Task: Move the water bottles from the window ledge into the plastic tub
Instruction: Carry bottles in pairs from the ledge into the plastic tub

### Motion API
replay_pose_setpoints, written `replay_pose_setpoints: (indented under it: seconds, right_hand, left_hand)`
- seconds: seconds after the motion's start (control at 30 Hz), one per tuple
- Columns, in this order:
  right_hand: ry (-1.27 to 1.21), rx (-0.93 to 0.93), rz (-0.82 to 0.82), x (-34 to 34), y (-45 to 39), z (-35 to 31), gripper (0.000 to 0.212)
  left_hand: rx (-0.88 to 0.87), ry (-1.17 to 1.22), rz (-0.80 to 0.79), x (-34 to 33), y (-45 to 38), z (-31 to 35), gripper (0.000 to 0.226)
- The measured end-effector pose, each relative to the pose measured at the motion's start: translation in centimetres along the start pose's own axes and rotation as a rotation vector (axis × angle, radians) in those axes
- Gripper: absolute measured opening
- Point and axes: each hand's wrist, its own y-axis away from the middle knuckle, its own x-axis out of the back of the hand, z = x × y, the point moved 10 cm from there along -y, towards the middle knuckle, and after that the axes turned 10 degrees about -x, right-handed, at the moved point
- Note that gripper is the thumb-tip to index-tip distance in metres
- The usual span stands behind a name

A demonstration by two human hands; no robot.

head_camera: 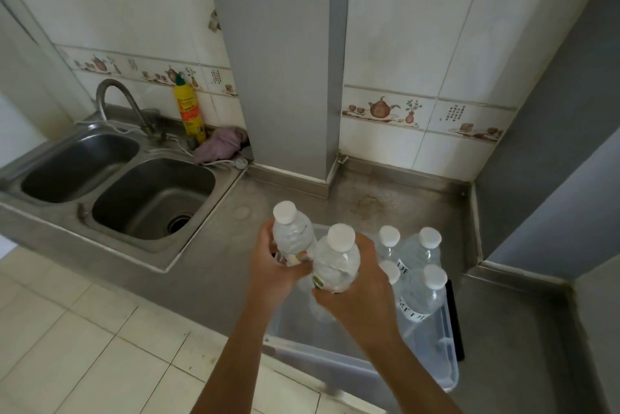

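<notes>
A clear plastic tub (446,370) sits on the steel counter near its front edge. Several white-capped water bottles (419,252) stand upright in its right half. My left hand (268,269) grips a clear water bottle (292,235) with a white cap. Beside it, my right hand (362,286) grips a second water bottle (335,262). Both held bottles are upright and hover over the tub's left half, close together. The window ledge is out of view.
A double steel sink (134,192) with a curved tap (114,95) lies to the left. A yellow detergent bottle (189,108) and a purple cloth (221,145) rest behind it. A grey pillar (278,61) rises at the counter's back. White floor tiles lie below left.
</notes>
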Motion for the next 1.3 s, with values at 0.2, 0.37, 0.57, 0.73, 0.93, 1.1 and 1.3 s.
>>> replay_pose_setpoints:
  seconds: [0.2,0.37,0.57,0.73,0.93,1.1,1.3]
  right_hand:
    - [0.072,-0.063,-0.007,-1.1,-4.7,-0.2,0.075]
    - [0.033,-0.165,0.023,-3.1,-6.7,1.5,0.061]
    - [-0.178,-0.343,0.096,-3.6,-7.9,3.8,0.057]
    - [-0.198,-0.407,0.118,-3.9,-7.4,5.1,0.029]
    - [-0.094,-0.36,0.08,-5.0,-8.1,5.1,0.018]
    - [-0.064,-0.191,0.05,-4.5,-6.1,2.4,0.082]
    - [0.261,0.06,0.088,-3.1,-4.2,-1.3,0.075]
  left_hand:
    - [0.043,-0.104,-0.068,-1.2,-3.0,-1.1,0.076]
    - [0.1,-0.184,-0.077,-2.1,-3.9,-3.0,0.08]
    - [0.076,-0.318,-0.155,-2.9,-4.1,-2.3,0.079]
    - [0.064,-0.515,-0.183,-3.3,-3.6,-2.6,0.08]
    - [-0.111,-0.758,-0.187,-3.8,-4.0,-1.2,0.07]
    - [-0.103,-0.656,-0.114,-2.4,-4.4,0.1,0.064]
    - [-0.187,-0.677,-0.182,-2.2,-2.9,2.5,0.076]
